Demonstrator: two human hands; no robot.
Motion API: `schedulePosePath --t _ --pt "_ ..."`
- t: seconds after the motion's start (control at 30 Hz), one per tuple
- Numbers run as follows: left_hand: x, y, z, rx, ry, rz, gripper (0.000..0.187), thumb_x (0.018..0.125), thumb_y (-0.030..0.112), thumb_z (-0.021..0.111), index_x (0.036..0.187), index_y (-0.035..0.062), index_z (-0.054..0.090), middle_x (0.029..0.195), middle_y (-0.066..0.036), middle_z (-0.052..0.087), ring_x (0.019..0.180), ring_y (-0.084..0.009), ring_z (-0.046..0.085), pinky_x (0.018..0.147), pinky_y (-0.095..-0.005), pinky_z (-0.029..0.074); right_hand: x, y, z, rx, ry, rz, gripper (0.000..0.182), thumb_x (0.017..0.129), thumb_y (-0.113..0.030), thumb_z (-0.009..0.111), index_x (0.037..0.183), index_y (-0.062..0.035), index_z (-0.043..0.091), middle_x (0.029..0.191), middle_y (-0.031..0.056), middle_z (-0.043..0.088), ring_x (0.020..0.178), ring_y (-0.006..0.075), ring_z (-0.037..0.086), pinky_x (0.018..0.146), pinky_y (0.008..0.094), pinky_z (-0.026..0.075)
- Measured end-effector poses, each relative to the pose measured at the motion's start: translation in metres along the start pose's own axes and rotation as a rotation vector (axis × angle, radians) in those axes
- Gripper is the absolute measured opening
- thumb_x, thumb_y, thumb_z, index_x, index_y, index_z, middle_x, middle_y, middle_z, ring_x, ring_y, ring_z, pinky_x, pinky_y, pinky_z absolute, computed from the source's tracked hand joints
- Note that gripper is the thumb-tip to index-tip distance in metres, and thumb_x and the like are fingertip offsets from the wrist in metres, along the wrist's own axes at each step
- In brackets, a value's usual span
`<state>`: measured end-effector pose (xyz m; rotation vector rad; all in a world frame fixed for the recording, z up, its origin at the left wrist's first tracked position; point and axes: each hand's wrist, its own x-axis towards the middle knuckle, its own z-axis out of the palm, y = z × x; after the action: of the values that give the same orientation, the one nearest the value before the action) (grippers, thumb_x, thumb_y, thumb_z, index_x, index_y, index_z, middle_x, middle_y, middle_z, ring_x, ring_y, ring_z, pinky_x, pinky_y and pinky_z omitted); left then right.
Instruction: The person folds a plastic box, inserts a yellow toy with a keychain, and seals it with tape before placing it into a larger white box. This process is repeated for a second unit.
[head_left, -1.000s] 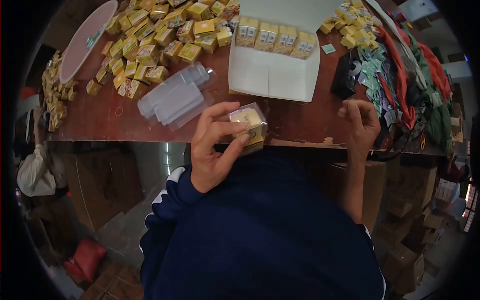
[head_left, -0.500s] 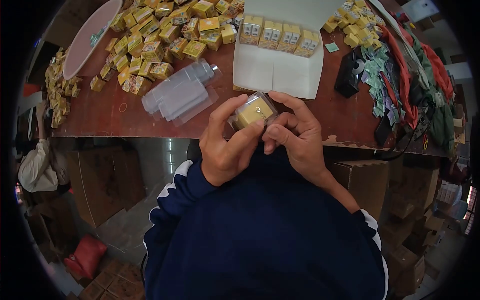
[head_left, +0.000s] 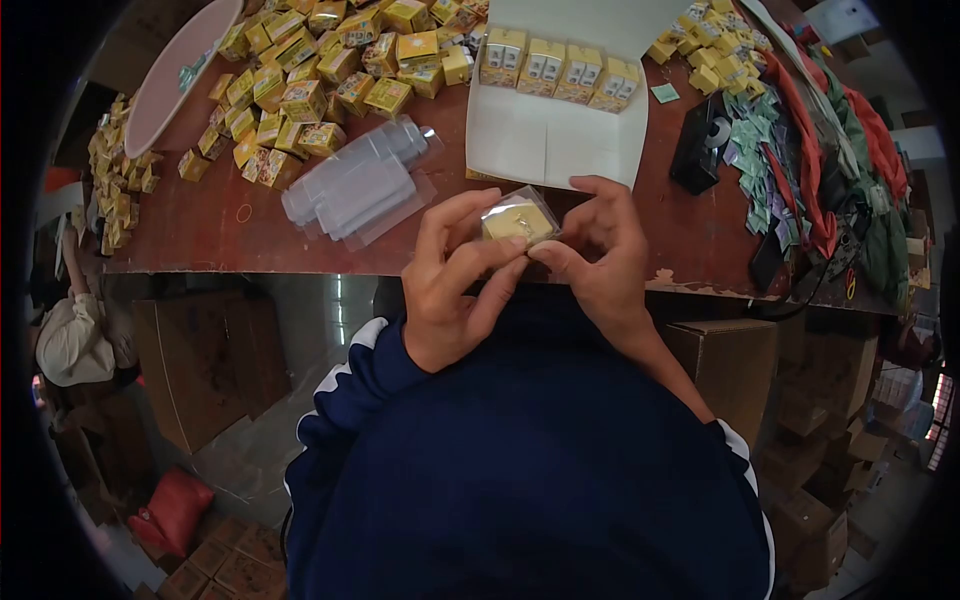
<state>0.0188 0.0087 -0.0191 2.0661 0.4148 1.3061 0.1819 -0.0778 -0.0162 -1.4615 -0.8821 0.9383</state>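
Held over the table's front edge is a small yellow box (head_left: 512,222) inside a clear plastic case (head_left: 541,208), tilted toward me. My left hand (head_left: 455,280) grips it, index finger at its upper left and thumb along the near side. At the lower right corner, the thumb of my right hand (head_left: 605,255) touches or nearly touches the case. That hand's index finger is raised away from the box, its other fingers loosely bent. Beyond my hands stands an open white carton (head_left: 555,150) with a row of yellow boxes (head_left: 562,72) along its back.
Flat clear plastic cases (head_left: 355,185) lie stacked to the left, before a heap of yellow boxes (head_left: 300,100). A pink basin (head_left: 170,100) rests at the far left. To the right are a black tape dispenser (head_left: 700,145) and green paper slips (head_left: 755,150). Another person's sleeve (head_left: 75,340) shows at left.
My right index finger has lifted off the case's upper corner and moved right. Both hands have spread slightly, and the box has turned a little in my left hand.
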Motion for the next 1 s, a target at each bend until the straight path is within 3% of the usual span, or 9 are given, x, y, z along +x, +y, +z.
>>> schedulePosePath --t 0.07,0.2,0.5,0.57,0.7,0.77,0.87,0.9,1.0 --pt "0.004 0.009 -0.005 -0.164 -0.104 -0.244 0.024 0.082 -0.001 0.074 0.104 0.0038 0.068 0.127 -0.019 0.056 0.102 -0.0293 0.067 0.073 -0.0318 0.058 0.008 0.012 -0.009 -0.355 0.216 -0.705 0.046 0.079 -0.014 0.083 0.117 -0.0029 0.06 0.076 0.003 0.059 0.065 0.0117 0.057 0.053 0.0262 0.048" --pt "0.002 0.007 0.002 -0.335 -0.062 -0.336 0.021 0.083 0.001 0.074 0.103 0.0019 0.068 0.127 -0.018 0.056 0.103 -0.0244 0.066 0.072 -0.029 0.057 0.006 -0.01 -0.009 -0.582 0.153 -0.99 0.033 0.075 -0.012 0.084 0.104 -0.0066 0.069 0.076 0.0017 0.054 0.066 0.0144 0.055 0.053 0.0274 0.047" --pt "0.003 0.004 -0.004 -0.348 -0.095 -0.283 0.046 0.074 0.002 0.082 0.114 0.0028 0.059 0.125 -0.016 0.058 0.103 -0.0257 0.064 0.078 -0.0324 0.055 0.016 -0.049 -0.03 -0.845 -0.187 -0.82 0.042 0.076 -0.019 0.081 0.116 -0.0129 0.071 0.079 0.0026 0.054 0.07 0.0179 0.057 0.057 0.0305 0.049" --pt "0.006 0.004 -0.007 -0.218 -0.17 -0.219 0.044 0.076 0.001 0.082 0.112 0.0011 0.058 0.129 -0.017 0.054 0.111 -0.0252 0.061 0.092 -0.034 0.051 0.018 -0.053 -0.03 -0.939 -0.258 -0.736 0.056 0.074 -0.023 0.082 0.127 -0.015 0.065 0.08 0.0038 0.053 0.072 0.019 0.057 0.058 0.0314 0.05" --pt "0.013 0.008 -0.01 -0.033 -0.202 -0.1 0.058 0.069 0.002 0.085 0.12 0.002 0.057 0.12 -0.016 0.058 0.107 -0.0308 0.063 0.082 -0.0333 0.056 0.018 -0.051 -0.036 -1.008 -0.251 -0.668 0.066 0.072 -0.021 0.084 0.134 -0.0161 0.059 0.085 0.005 0.057 0.073 0.0165 0.06 0.06 0.0304 0.05" --pt "0.014 0.01 -0.008 0.0 -0.168 0.035 0.053 0.072 -0.001 0.081 0.12 0.0015 0.058 0.117 -0.016 0.058 0.107 -0.0319 0.063 0.088 -0.0378 0.055 0.017 -0.055 -0.055 -0.5 -0.388 -0.175 0.062 0.081 -0.019 0.079 0.136 -0.0067 0.055 0.09 0.0028 0.063 0.074 0.0116 0.062 0.057 0.027 0.05" --pt "0.013 -0.011 0.0 0.119 -0.104 0.348 0.042 0.077 -0.001 0.076 0.116 0.0024 0.06 0.114 -0.015 0.058 0.107 -0.0315 0.063 0.093 -0.0431 0.054 0.017 -0.04 -0.084 0.091 -0.305 0.169 0.047 0.095 -0.028 0.065 0.131 0.001 0.055 0.093 0.0057 0.065 0.077 0.0105 0.065 0.055 0.0251 0.053" --pt "0.015 -0.01 0.0 0.118 -0.106 0.353 0.042 0.077 -0.001 0.076 0.116 0.0024 0.06 0.114 -0.015 0.058 0.107 -0.0315 0.063 0.093 -0.0431 0.054 0.014 -0.032 -0.078 0.073 -0.311 0.18 0.05 0.099 -0.041 0.055 0.122 0.0034 0.057 0.091 0.0085 0.066 0.075 0.0119 0.067 0.052 0.0244 0.053" --pt "0.02 -0.009 0.008 0.244 -0.136 0.581 0.033 0.081 0.003 0.071 0.114 0.0053 0.062 0.113 -0.012 0.058 0.108 -0.0294 0.062 0.097 -0.0463 0.054 0.004 -0.025 -0.057 0.151 -0.329 0.284 0.05 0.097 -0.045 0.058 0.116 0.0013 0.058 0.093 0.0077 0.066 0.076 0.0107 0.066 0.054 0.0238 0.054"
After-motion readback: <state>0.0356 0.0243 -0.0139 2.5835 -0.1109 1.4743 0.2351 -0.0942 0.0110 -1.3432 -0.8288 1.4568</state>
